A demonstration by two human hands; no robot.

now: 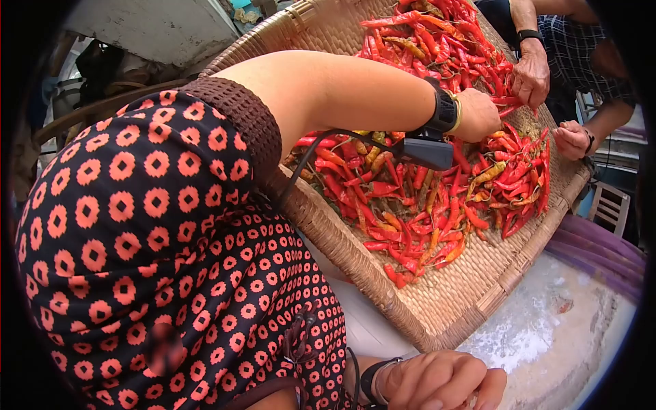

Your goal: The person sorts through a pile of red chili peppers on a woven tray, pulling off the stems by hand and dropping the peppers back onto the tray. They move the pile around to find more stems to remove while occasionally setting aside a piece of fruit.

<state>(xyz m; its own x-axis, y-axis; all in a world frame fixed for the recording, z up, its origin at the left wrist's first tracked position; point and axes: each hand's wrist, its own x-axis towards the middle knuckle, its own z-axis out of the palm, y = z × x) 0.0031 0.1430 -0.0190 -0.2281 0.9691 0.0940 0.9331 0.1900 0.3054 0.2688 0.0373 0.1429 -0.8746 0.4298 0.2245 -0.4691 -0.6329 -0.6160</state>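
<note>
Red chili peppers [447, 212], with a few yellow and orange ones among them, lie in piles on a woven basket tray [451, 301]. My left hand [477, 115] reaches across the tray, closed and low over the peppers; its fingertips and anything in them are hidden. A black band and a yellowish one circle that wrist. Off the tray's near corner, my right hand [441, 381] has curled fingers pressed together at the bottom edge; its palm is hidden. A dark rectangular device [427, 154] on a cable hangs below my left forearm, over the peppers.
Across the tray, another person's hand [531, 75] touches red peppers at the far edge, and their other hand [572, 140] is at the rim. Purple cloth [594, 253] and a pale, stained surface [547, 321] lie beyond the tray's right side.
</note>
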